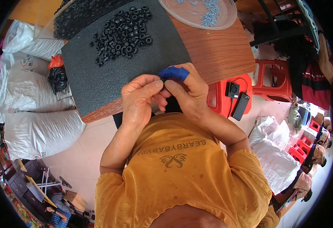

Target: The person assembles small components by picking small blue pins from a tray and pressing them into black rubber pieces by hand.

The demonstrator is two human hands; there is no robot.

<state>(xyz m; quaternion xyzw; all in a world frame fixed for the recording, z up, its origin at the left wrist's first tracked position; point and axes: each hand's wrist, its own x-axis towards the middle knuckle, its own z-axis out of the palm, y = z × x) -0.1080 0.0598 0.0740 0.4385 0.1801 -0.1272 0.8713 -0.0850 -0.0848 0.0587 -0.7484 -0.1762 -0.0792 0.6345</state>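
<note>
My left hand (pixel 139 98) and my right hand (pixel 190 94) meet in front of me at the near edge of the dark mat. Between their thumbs and fingers is a small black part (pixel 163 85), mostly hidden by the fingertips. Blue tape (pixel 174 72) wraps my right index finger. Beyond my hands, a loose pile of small black ring-shaped parts (pixel 124 36) lies on the dark textured mat (pixel 85 81). Some of these look like little wheels or spools.
At the far left, a clear bin (pixel 45 28) holds more black parts. A clear round tray (pixel 229 21) with small silvery-blue pieces sits on the wooden table (pixel 227 53). Right of me, a red stool (pixel 221 102) bears a phone (pixel 240 106). White sacks (pixel 41 133) line the left.
</note>
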